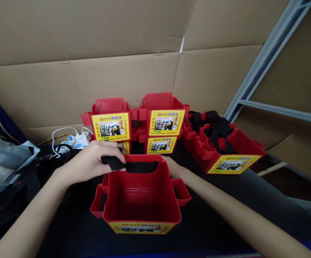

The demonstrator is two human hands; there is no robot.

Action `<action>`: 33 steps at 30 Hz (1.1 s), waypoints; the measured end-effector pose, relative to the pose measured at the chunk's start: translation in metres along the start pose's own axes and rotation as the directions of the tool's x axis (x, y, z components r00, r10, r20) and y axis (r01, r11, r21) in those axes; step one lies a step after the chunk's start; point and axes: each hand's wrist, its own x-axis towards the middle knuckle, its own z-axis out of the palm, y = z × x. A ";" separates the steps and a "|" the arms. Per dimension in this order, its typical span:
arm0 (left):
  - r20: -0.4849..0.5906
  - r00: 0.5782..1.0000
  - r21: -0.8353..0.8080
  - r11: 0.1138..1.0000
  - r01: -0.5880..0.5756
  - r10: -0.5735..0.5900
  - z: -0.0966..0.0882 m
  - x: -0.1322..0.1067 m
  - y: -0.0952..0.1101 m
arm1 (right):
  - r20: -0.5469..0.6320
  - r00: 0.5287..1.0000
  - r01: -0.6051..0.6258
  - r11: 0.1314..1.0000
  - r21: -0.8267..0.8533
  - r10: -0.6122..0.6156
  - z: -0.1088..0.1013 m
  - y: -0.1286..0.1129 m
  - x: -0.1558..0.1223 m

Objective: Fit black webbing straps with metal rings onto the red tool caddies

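Note:
A red plastic tool box with a yellow label stands open on the dark table right in front of me. My left hand is closed on a black strap that lies across the box's far rim. My right hand reaches behind the far right side of the box; its fingers are hidden by the box wall.
Two stacks of the same red boxes stand behind. Another red box with a black strap lies tilted at the right. A white power strip with cables and grey bags are at the left. Cardboard walls rise behind.

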 end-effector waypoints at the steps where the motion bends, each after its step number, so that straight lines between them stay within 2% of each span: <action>1: 0.014 1.000 0.050 0.999 -0.005 0.005 -0.002 -0.003 0.002 | -0.048 0.999 -0.001 1.000 0.013 0.002 -0.005 -0.004 0.003; 2: 0.008 1.000 0.093 0.996 0.004 -0.005 -0.003 -0.006 0.003 | -0.081 0.997 0.009 0.999 0.042 -0.006 -0.011 -0.010 0.004; 4: -0.078 0.995 0.118 0.991 0.067 -0.058 -0.005 -0.008 -0.003 | -0.083 0.996 0.052 0.988 0.146 -0.040 -0.026 -0.026 0.005; 6: -0.142 0.984 0.055 0.991 0.119 -0.110 -0.007 -0.010 -0.018 | 0.009 0.995 0.092 0.971 0.221 -0.097 -0.039 -0.045 0.001; 7: -0.120 0.985 0.010 0.992 0.127 -0.125 -0.007 -0.010 -0.028 | 0.062 0.990 0.110 0.971 0.212 -0.126 -0.043 -0.054 -0.002; 9: 0.016 0.993 -0.083 0.989 0.122 -0.121 -0.005 -0.010 -0.046 | 0.134 0.977 0.148 0.981 0.122 -0.164 -0.045 -0.067 -0.008; 11: 0.140 0.985 -0.167 0.978 0.121 -0.098 0.001 -0.008 -0.059 | 0.149 0.970 0.185 0.981 0.057 -0.192 -0.041 -0.073 -0.010; 12: 0.154 0.983 -0.194 0.973 0.127 -0.098 0.004 -0.006 -0.062 | 0.152 0.967 0.198 0.979 0.047 -0.203 -0.039 -0.073 -0.010; 15: 0.129 0.985 -0.193 0.971 0.137 -0.114 0.011 0.001 -0.066 | 0.146 0.965 0.217 0.976 0.024 -0.218 -0.034 -0.069 -0.007; 19: 0.076 0.992 -0.068 0.992 0.109 -0.104 0.004 0.000 -0.079 | 0.171 0.961 0.219 0.976 0.000 -0.216 -0.034 -0.064 -0.004; 21: 0.020 0.989 0.014 0.989 0.145 -0.146 -0.003 -0.005 -0.089 | 0.178 0.960 0.218 0.976 0.016 -0.218 -0.034 -0.064 -0.005; 23: 0.014 0.977 0.045 0.976 0.214 -0.215 -0.008 -0.011 -0.097 | 0.180 0.959 0.215 0.976 0.040 -0.219 -0.033 -0.065 -0.006; 25: 0.056 0.965 0.025 0.966 0.257 -0.258 -0.011 -0.016 -0.100 | 0.176 0.962 0.199 0.978 0.063 -0.207 -0.034 -0.063 -0.006; 27: 0.048 0.961 -0.015 0.962 0.274 -0.273 -0.014 -0.019 -0.098 | 0.164 0.970 0.160 0.980 0.117 -0.178 -0.036 -0.057 -0.002; 30: -0.088 0.934 -0.154 0.932 0.329 -0.345 -0.018 -0.014 -0.088 | 0.155 0.983 0.058 0.969 0.240 -0.098 -0.039 -0.037 0.010; 33: -0.146 0.891 -0.312 0.874 0.372 -0.431 -0.018 0.008 -0.071 | 0.204 0.975 0.066 0.991 0.119 -0.089 -0.031 -0.013 0.025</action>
